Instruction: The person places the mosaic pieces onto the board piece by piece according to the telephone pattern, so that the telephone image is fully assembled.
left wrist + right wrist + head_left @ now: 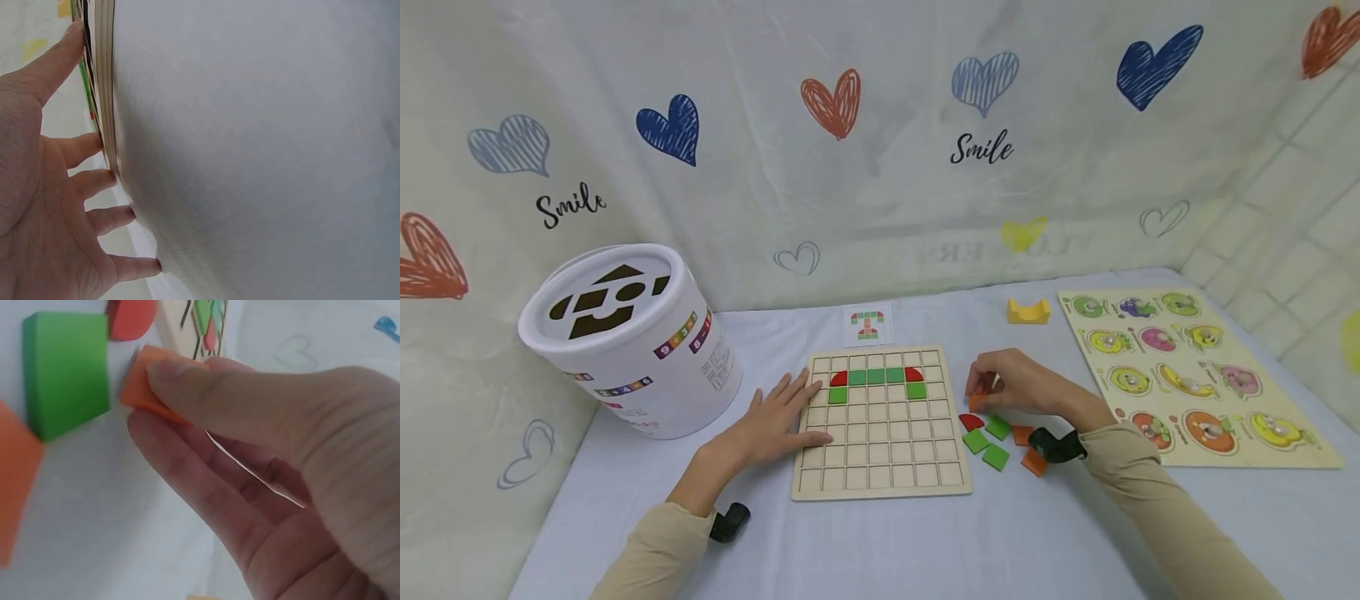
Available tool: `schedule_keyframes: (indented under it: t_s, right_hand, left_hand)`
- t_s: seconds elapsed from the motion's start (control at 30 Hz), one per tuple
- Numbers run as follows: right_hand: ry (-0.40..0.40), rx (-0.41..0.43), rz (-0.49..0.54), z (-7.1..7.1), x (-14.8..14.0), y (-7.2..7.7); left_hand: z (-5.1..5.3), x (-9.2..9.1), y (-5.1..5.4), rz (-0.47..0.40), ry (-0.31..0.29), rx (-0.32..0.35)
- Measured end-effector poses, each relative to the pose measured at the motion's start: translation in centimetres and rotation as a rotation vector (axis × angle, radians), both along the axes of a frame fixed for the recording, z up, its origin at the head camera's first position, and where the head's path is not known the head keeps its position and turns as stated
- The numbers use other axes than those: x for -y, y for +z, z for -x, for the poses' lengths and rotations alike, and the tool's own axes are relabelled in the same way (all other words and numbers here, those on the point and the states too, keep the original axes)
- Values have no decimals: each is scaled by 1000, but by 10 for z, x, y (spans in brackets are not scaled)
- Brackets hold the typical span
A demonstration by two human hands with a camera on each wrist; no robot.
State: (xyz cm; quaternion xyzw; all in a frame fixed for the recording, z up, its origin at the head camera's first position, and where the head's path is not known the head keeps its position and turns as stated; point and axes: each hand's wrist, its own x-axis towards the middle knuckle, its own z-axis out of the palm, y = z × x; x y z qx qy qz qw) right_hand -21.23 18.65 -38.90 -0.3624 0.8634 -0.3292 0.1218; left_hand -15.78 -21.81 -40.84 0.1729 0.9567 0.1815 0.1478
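Note:
The gridded wooden board lies flat, with a row of teal squares between two red quarter-circles and a green square below each red piece. My left hand, fingers spread, rests at the board's left edge; the left wrist view shows its fingertips along that edge. To the board's right, my right hand pinches an orange square between thumb and fingers; the right wrist view shows the orange square close up.
Loose green squares, orange squares and a red quarter-circle lie right of the board. A pattern card stands behind it. A yellow arch block and fruit puzzle board are farther right; a white bucket stands left.

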Motion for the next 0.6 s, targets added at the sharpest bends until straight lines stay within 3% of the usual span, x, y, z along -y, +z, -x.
schedule_keyframes:
  t_s: [0.33,0.6]
  right_hand:
    - [67,-113,85,-3,36,16]
    - [91,-120,179,4,82,8]
  left_hand:
    - [-1,2,0,-6,5,1]
    - [0,2,-2,-4,8,0]
